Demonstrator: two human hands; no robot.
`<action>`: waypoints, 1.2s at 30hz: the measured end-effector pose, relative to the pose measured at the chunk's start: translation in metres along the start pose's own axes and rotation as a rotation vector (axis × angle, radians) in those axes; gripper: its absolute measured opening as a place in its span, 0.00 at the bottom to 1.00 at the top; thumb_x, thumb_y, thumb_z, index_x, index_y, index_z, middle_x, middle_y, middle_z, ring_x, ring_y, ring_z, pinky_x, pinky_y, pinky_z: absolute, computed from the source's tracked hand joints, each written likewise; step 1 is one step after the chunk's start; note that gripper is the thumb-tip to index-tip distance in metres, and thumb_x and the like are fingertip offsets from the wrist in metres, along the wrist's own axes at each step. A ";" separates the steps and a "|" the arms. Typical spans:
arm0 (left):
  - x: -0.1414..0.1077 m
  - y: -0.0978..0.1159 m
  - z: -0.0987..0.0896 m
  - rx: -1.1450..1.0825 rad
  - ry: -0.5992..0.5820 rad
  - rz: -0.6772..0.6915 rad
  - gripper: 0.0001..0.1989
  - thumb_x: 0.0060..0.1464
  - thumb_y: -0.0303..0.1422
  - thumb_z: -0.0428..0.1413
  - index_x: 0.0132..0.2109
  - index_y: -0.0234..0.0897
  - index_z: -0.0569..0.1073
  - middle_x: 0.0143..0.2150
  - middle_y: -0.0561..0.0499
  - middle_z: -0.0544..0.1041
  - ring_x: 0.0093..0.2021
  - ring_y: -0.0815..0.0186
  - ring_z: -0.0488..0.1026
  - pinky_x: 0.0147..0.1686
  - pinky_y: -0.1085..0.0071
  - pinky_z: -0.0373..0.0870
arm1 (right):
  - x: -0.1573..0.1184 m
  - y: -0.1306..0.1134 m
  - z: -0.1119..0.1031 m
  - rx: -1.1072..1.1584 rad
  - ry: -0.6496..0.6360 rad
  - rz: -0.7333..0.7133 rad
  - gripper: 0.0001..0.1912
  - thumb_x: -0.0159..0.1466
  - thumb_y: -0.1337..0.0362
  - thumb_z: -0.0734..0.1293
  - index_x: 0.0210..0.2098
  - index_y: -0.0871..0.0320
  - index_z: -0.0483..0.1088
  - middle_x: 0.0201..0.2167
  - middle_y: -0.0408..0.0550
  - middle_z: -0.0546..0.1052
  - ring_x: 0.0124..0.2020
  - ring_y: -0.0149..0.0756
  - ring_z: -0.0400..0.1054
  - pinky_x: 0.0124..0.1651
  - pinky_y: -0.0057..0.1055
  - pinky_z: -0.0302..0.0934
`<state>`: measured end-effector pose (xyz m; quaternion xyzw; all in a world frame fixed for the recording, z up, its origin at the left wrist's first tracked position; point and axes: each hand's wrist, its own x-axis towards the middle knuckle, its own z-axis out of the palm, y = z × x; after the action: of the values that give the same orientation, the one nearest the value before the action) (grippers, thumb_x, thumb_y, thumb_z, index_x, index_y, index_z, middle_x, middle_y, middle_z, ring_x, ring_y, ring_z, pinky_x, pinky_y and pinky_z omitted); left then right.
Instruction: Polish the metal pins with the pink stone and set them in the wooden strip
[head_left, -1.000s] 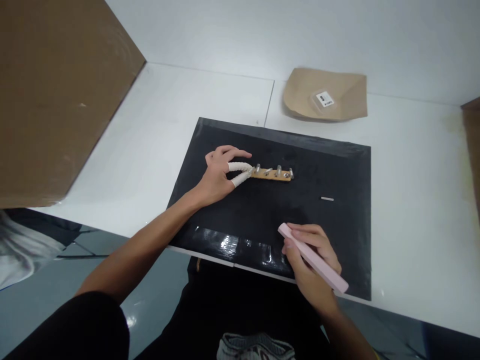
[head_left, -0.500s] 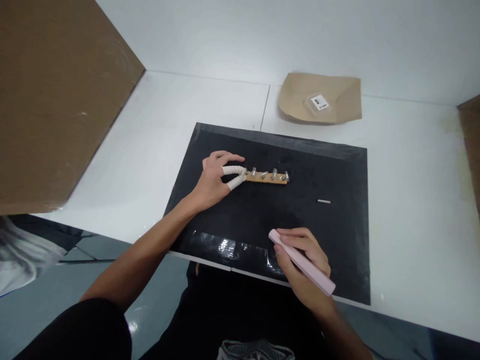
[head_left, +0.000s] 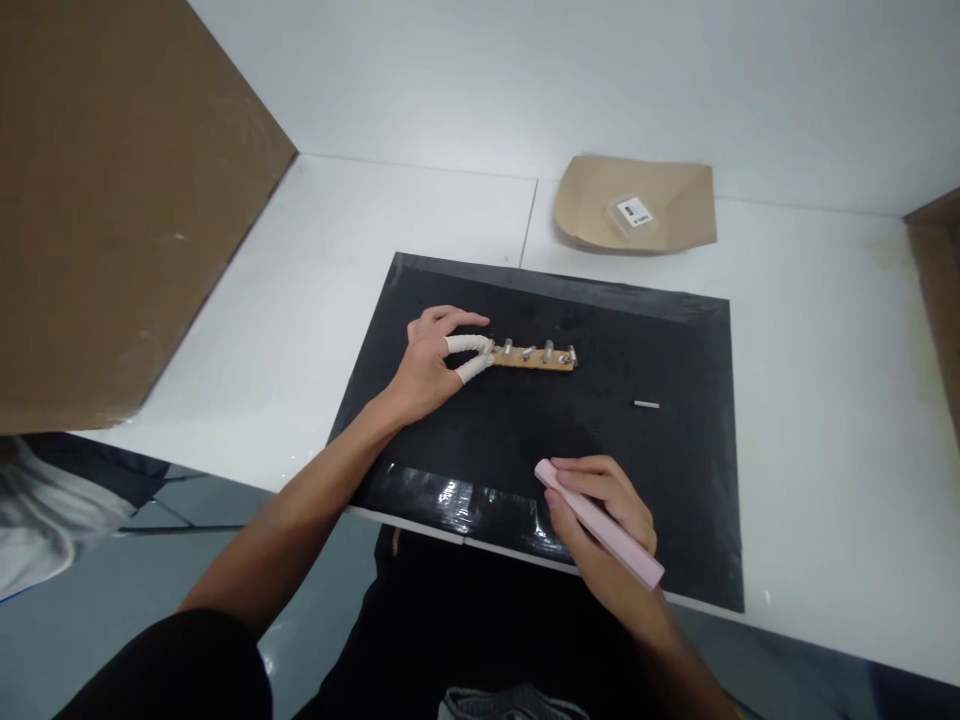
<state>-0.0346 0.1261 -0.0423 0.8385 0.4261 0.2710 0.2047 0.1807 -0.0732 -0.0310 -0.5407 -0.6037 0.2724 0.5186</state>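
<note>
On my feed the left hand (head_left: 431, 368) pinches the wooden strip (head_left: 534, 363) by its left end; it runs left-right, far-left of the right hand (head_left: 596, 565), which grips a pink bar (head_left: 602, 528).

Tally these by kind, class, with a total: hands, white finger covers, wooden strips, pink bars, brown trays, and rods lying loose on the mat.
Hands: 2
Finger covers: 2
Strip: 1
Bar: 1
Tray: 1
Rod: 1
Total: 8
</note>
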 end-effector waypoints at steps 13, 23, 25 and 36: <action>0.000 0.003 -0.013 -0.058 -0.117 0.024 0.29 0.58 0.43 0.71 0.64 0.46 0.75 0.72 0.43 0.72 0.71 0.45 0.62 0.70 0.42 0.57 | -0.004 0.001 0.002 -0.015 0.007 -0.005 0.14 0.69 0.76 0.71 0.50 0.54 0.75 0.47 0.45 0.79 0.49 0.27 0.77 0.53 0.23 0.74; 0.015 0.009 -0.014 0.039 -0.213 0.040 0.20 0.58 0.39 0.71 0.56 0.44 0.80 0.72 0.43 0.71 0.72 0.41 0.60 0.67 0.37 0.55 | -0.004 0.002 0.003 -0.017 -0.011 -0.043 0.13 0.69 0.75 0.71 0.50 0.55 0.74 0.48 0.46 0.78 0.48 0.27 0.78 0.53 0.23 0.73; 0.018 0.009 -0.016 0.036 -0.222 0.043 0.19 0.57 0.39 0.71 0.54 0.43 0.81 0.71 0.43 0.72 0.72 0.42 0.60 0.68 0.38 0.55 | -0.004 0.003 0.003 -0.009 -0.017 -0.039 0.13 0.69 0.75 0.71 0.50 0.55 0.75 0.48 0.46 0.78 0.48 0.27 0.78 0.53 0.24 0.73; 0.017 0.005 -0.028 -0.006 -0.209 0.062 0.19 0.56 0.39 0.73 0.53 0.45 0.81 0.68 0.46 0.76 0.71 0.47 0.64 0.70 0.40 0.54 | -0.001 0.003 0.003 0.029 -0.043 -0.040 0.14 0.69 0.75 0.71 0.51 0.54 0.75 0.48 0.46 0.79 0.48 0.27 0.78 0.53 0.22 0.73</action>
<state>-0.0406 0.1406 -0.0131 0.8742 0.3756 0.1896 0.2423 0.1792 -0.0723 -0.0350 -0.5149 -0.6213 0.2823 0.5188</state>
